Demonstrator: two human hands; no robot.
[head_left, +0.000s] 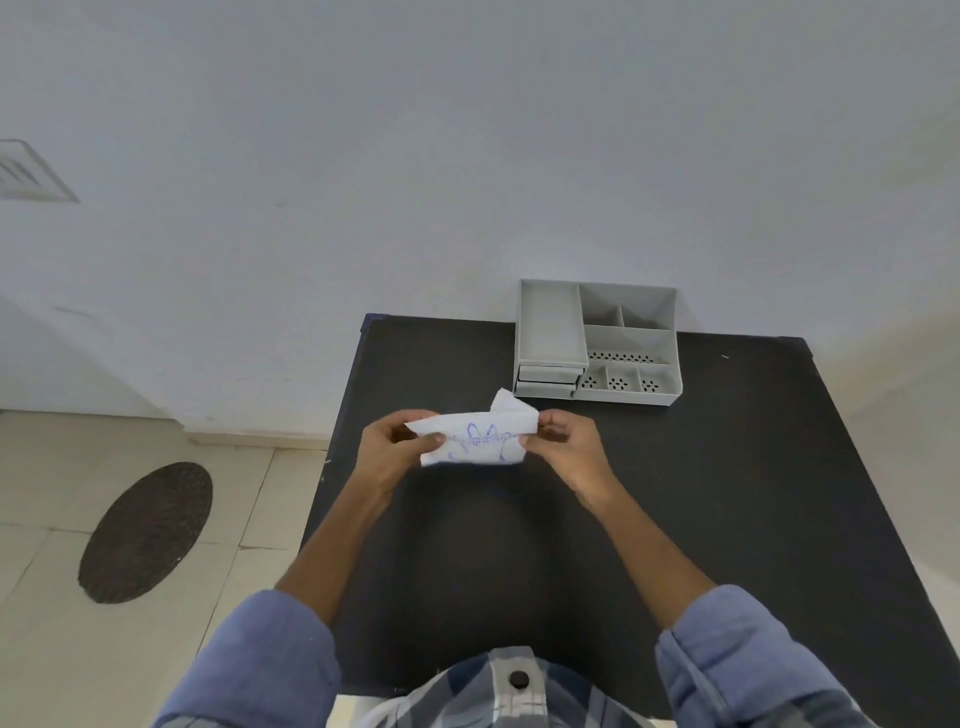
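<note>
A white folded cloth with a blue printed pattern (478, 439) is held above the black table (727, 493). My left hand (392, 449) pinches its left end, thumb on top. Its right end is pinched by my right hand (563, 444). The cloth is stretched flat between both hands, with one corner sticking up at the far right. Both forearms reach forward from rolled blue sleeves.
A grey plastic organizer (597, 345) with several compartments and two small drawers stands at the table's far edge against the white wall. To the left lie a tiled floor and a dark oval mat (148, 532). A vent (26, 171) sits on the wall at far left.
</note>
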